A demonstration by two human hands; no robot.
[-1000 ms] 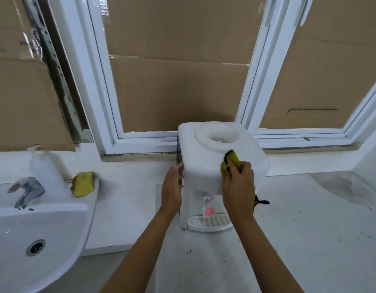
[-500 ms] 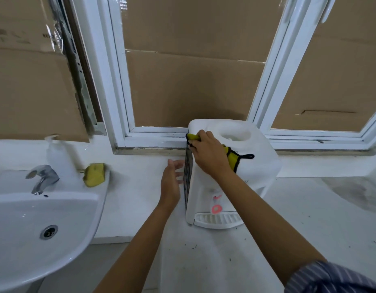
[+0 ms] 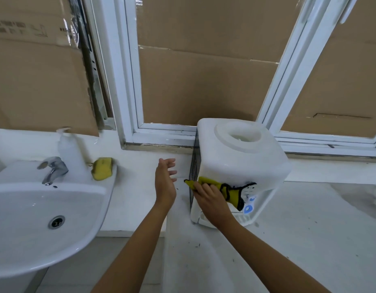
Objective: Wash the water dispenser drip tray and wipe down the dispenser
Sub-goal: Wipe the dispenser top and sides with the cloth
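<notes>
1. A sink (image 3: 24, 208) with a tap (image 3: 52, 169), bottle (image 3: 70, 153) and sponge (image 3: 102, 168) sat at nine o'clock of the dispenser (image 3: 242, 166).
2. The dispenser stood upright on the counter (image 3: 309, 240), front facing five o'clock, drip tray (image 3: 243, 218) at its base.
3. The right hand (image 3: 212, 200) pressed a yellow cloth (image 3: 231, 192) against its left front corner.
4. The left hand (image 3: 164, 182) hovered beside it, fingers spread, holding nothing.

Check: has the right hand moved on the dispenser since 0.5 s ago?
Yes. The right hand with the cloth slid down from the dispenser top edge to its lower front, just above the drip tray.
</notes>
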